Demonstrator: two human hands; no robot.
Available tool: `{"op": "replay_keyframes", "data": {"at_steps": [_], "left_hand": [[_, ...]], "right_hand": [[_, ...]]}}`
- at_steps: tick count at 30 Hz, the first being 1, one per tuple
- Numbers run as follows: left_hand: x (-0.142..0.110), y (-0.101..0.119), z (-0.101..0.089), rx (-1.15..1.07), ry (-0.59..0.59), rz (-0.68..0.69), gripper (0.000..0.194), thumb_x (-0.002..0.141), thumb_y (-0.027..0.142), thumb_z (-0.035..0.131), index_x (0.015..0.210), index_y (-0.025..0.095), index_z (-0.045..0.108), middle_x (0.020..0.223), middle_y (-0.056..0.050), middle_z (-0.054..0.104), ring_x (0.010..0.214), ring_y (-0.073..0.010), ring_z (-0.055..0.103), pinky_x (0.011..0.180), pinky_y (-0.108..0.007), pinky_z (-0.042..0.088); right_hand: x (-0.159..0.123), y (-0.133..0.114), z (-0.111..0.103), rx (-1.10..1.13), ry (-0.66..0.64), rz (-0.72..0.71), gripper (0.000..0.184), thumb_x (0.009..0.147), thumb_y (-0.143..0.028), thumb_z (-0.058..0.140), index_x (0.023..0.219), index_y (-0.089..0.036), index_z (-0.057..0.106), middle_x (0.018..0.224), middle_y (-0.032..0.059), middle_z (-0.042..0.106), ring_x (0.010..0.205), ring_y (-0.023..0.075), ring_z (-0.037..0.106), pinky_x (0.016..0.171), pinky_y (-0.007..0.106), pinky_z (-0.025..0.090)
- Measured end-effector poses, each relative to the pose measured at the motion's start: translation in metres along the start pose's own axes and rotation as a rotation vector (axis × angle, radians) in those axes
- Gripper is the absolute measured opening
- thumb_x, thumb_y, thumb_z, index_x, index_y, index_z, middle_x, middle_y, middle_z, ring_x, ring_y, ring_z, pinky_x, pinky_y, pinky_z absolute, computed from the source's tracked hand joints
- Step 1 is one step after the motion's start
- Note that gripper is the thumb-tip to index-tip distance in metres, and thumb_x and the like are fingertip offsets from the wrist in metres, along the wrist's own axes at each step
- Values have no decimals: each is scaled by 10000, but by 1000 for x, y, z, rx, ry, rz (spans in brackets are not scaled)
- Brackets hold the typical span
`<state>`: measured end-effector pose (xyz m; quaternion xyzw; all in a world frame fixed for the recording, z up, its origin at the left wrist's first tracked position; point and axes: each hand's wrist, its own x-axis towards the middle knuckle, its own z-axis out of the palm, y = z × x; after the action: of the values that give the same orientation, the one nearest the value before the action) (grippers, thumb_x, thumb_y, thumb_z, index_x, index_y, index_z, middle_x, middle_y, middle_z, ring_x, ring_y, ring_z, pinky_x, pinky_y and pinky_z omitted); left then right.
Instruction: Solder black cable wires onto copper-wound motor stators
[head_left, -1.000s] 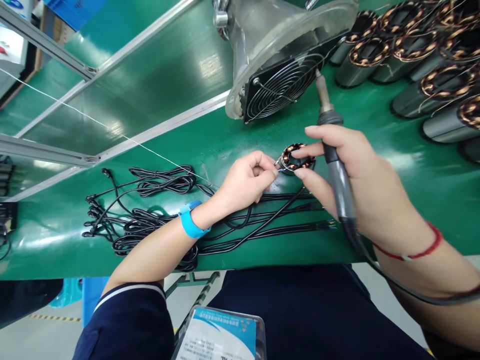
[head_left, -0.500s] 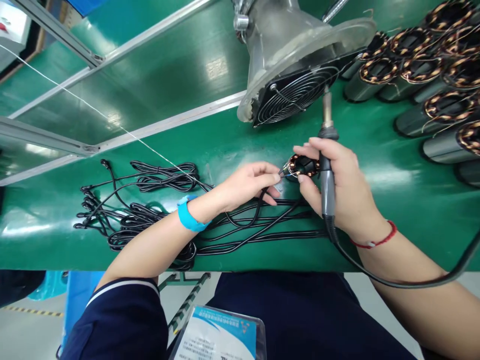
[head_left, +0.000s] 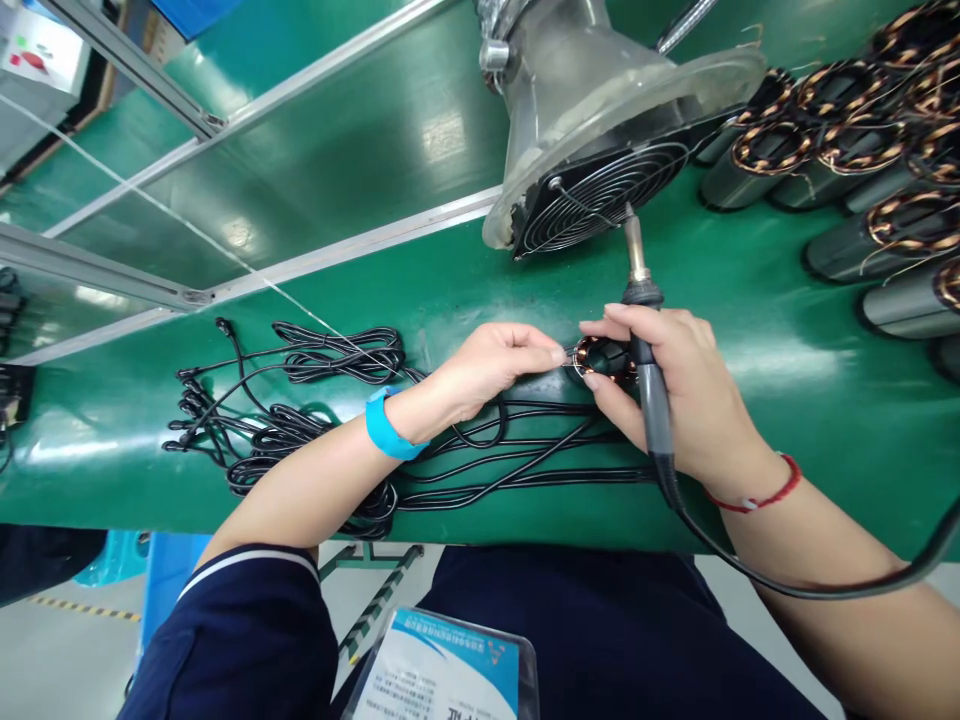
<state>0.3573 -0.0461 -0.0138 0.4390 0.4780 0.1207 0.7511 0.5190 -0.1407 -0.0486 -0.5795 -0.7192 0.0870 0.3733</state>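
My left hand [head_left: 491,372] pinches thin wire ends, too small to make out fully, at the left rim of a stator [head_left: 588,356] with copper windings. In my right hand [head_left: 694,410] is a soldering iron [head_left: 654,395], its tip pointing up and away toward the fan. The thumb and forefinger of that same hand also rest around the stator. Below the stator and my left hand run black cables [head_left: 480,490], and their coiled bundles [head_left: 345,355] lie by my left forearm.
A fume extractor hood [head_left: 592,110] with a fan grille [head_left: 607,195] hangs above the green bench [head_left: 465,290]. Several more stators [head_left: 757,165] stand at the right. An aluminium frame rail [head_left: 360,245] crosses behind. The iron's cord [head_left: 810,588] loops over my right forearm.
The soldering iron's tip has swung left, its handle now leaning more. My left fingers have closed in tighter on the wires beside the stator. The view has shifted slightly.
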Motion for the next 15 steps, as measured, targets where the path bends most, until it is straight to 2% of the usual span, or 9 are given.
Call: {"op": "replay_keyframes", "data": {"at_steps": [3,6,9,15], "left_hand": [[0,-1,2,1,-13,12,120,763,82,670,653,97,626,472,82,460,423,2,325,464,-161,267],[-1,0,1,-17,-70,-13,142,815,135,633,678,109,605,456,95,385,393,2,270,423,-163,195],[-3,2,-2,2,-90,-40,169,809,103,606,650,119,549,460,93,370,379,4,250,404,-164,127],[-5,3,0,-7,-114,-7,175,784,98,647,631,103,562,457,89,400,375,14,266,396,-160,142]], "right_hand": [[0,0,1,-2,11,-24,516,882,-236,576,1349,-276,359,1150,54,649,1032,276,569,859,469,470],[0,0,4,-5,32,-44,493,890,-242,575,1340,-248,375,1153,68,644,1012,272,573,829,458,482],[1,0,5,11,54,-46,513,886,-234,587,1349,-254,366,1129,51,659,994,273,578,807,455,486],[2,0,6,43,66,-24,506,895,-230,577,1352,-300,371,1045,19,679,947,263,588,802,450,478]]}}
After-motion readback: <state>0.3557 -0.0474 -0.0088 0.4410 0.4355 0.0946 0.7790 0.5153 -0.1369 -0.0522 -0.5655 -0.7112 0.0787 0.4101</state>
